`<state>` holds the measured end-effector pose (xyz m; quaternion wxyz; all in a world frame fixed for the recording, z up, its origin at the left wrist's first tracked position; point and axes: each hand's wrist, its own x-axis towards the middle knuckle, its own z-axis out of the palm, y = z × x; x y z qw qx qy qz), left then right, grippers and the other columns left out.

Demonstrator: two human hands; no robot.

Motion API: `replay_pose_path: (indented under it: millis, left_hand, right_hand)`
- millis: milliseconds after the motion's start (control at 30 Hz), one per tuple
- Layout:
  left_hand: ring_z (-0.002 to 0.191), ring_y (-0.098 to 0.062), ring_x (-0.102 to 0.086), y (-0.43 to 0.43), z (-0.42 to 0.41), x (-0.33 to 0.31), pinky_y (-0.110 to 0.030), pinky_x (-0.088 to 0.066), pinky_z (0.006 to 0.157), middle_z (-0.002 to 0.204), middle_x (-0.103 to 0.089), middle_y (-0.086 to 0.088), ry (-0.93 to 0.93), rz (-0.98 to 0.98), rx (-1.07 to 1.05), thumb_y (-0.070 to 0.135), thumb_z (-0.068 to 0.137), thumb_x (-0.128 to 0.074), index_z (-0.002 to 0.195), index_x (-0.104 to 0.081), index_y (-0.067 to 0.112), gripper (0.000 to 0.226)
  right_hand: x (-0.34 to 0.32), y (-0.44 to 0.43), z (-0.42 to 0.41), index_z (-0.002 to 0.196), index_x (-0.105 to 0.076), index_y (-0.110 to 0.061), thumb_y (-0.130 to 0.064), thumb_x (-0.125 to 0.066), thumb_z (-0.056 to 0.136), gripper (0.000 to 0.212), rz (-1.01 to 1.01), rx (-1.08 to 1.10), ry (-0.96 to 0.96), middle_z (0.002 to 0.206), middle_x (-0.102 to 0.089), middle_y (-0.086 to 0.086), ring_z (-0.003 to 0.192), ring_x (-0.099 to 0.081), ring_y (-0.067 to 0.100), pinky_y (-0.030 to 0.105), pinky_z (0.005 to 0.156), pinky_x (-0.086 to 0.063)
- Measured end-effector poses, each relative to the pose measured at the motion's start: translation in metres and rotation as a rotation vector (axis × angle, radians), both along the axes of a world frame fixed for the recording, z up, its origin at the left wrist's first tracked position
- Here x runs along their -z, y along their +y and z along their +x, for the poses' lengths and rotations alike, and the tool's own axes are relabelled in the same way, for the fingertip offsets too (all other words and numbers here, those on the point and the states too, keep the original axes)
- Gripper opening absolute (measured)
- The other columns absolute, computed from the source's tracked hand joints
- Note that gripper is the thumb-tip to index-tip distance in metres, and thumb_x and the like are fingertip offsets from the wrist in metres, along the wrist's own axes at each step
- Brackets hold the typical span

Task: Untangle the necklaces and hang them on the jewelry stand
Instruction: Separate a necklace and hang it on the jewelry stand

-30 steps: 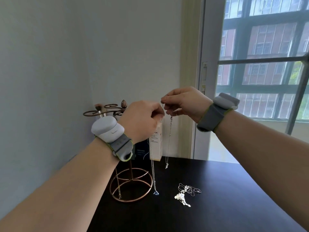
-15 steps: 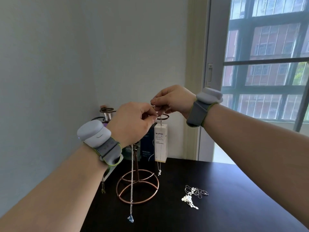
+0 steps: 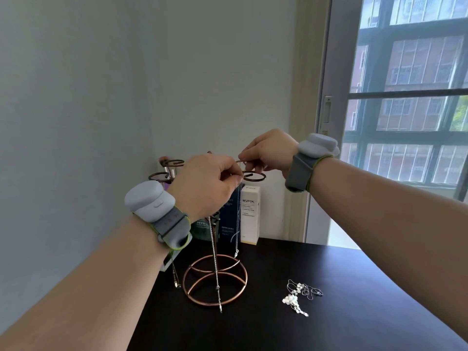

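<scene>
Both raised, left hand (image 3: 207, 183) and right hand (image 3: 268, 152) pinch a thin necklace (image 3: 237, 239) at a hook of the jewelry stand (image 3: 245, 279).

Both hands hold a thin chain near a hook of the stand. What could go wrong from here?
The thin chain, pinched by the left hand and right hand, may slip off the curled hook and drop. It hangs close to the thicker chain on the stand and could tangle with it. Pushing the hook might tip the stand.

Bright daylight thru window (image 3: 405, 97) at right; sharp w/ wide-angle edge bending.
</scene>
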<state>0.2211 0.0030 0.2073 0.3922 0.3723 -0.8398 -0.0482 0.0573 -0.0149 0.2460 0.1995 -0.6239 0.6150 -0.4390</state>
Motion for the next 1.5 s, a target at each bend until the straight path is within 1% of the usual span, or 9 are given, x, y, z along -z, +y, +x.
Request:
replay_pose_path:
  millis: [200,567,700,767,900,967,1067,1333,1500]
  left_hand:
    - [0.077,-0.013,-0.064,0.0,0.0,0.0,-0.03,-0.052,0.076,0.081,-0.071,0.004,-0.001,-0.013,-0.003,0.027,0.086,-0.062,0.091,-0.072,0.024,0.011]
    - [0.081,-0.012,-0.063,0.0,-0.001,0.001,-0.035,-0.052,0.079,0.086,-0.071,0.006,-0.063,-0.052,0.016,0.026,0.087,-0.06,0.093,-0.071,0.023,0.013]
    - [0.071,-0.007,-0.057,0.002,-0.001,0.002,-0.024,-0.048,0.071,0.087,-0.07,0.005,-0.088,-0.074,0.006,0.026,0.088,-0.059,0.094,-0.071,0.023,0.014]
    - [0.066,-0.006,-0.054,0.004,-0.001,0.003,-0.022,-0.046,0.067,0.086,-0.07,0.004,-0.093,-0.075,0.007,0.025,0.088,-0.059,0.094,-0.071,0.023,0.014]
    - [0.08,-0.016,-0.061,0.008,-0.004,0.001,-0.032,-0.051,0.075,0.088,-0.07,0.003,-0.114,-0.088,-0.005,0.026,0.088,-0.057,0.095,-0.07,0.023,0.015]
    - [0.076,-0.014,-0.059,0.011,-0.006,0.001,-0.028,-0.047,0.069,0.085,-0.068,0.005,-0.138,-0.117,-0.015,0.026,0.089,-0.056,0.096,-0.07,0.024,0.016]
    - [0.073,-0.012,-0.054,0.016,-0.012,0.001,-0.022,-0.038,0.063,0.083,-0.066,0.005,-0.166,-0.151,0.0,0.026,0.089,-0.055,0.095,-0.069,0.024,0.015]
    - [0.083,-0.017,-0.06,0.021,-0.028,0.013,-0.034,-0.048,0.077,0.09,-0.067,0.002,-0.177,-0.151,0.068,0.024,0.087,-0.057,0.094,-0.069,0.022,0.014]
    - [0.084,-0.016,-0.061,0.023,-0.036,0.025,-0.035,-0.05,0.078,0.091,-0.069,0.001,-0.177,-0.142,0.111,0.023,0.087,-0.059,0.096,-0.071,0.02,0.015]
  right_hand:
    - [-0.003,0.004,-0.002,0.09,-0.071,0.004,-0.01,-0.071,0.077,0.019,0.035,-0.006,-0.043,0.053,-0.067,0.001,0.041,-0.052,0.01,0.023,0.053,-0.04]
    - [0.001,0.01,-0.006,0.082,-0.07,0.004,-0.007,-0.069,0.077,0.012,0.137,0.098,-0.064,0.048,-0.064,0.002,0.04,-0.049,0.012,0.024,0.055,-0.039]
    - [0.003,0.016,-0.008,0.088,-0.069,0.007,-0.007,-0.068,0.077,0.018,0.132,0.113,-0.028,0.048,-0.062,0.003,0.043,-0.046,0.013,0.025,0.055,-0.037]
    - [0.006,0.02,-0.01,0.09,-0.069,0.007,-0.007,-0.069,0.076,0.021,0.122,0.115,-0.011,0.053,-0.062,0.005,0.045,-0.045,0.015,0.026,0.056,-0.037]
    - [0.008,0.028,-0.011,0.093,-0.071,0.004,-0.013,-0.07,0.077,0.023,0.123,0.1,0.077,0.063,-0.063,0.006,0.053,-0.049,0.015,0.03,0.065,-0.041]
    - [0.011,0.031,-0.012,0.092,-0.071,0.004,-0.013,-0.071,0.076,0.023,0.11,0.096,0.107,0.064,-0.064,0.005,0.055,-0.051,0.015,0.03,0.066,-0.042]
    - [0.017,0.035,-0.013,0.088,-0.071,0.002,-0.011,-0.072,0.073,0.019,0.064,0.1,0.071,0.065,-0.066,0.006,0.053,-0.054,0.013,0.03,0.064,-0.042]
    - [0.029,0.05,-0.02,0.082,-0.071,-0.002,-0.001,-0.072,0.071,0.01,-0.016,0.059,-0.045,0.066,-0.066,0.009,0.043,-0.055,0.007,0.014,0.043,-0.044]
    - [0.04,0.054,-0.028,0.078,-0.071,-0.006,-0.004,-0.073,0.071,0.008,-0.02,0.061,-0.064,0.068,-0.068,0.008,0.045,-0.057,0.007,0.017,0.049,-0.048]
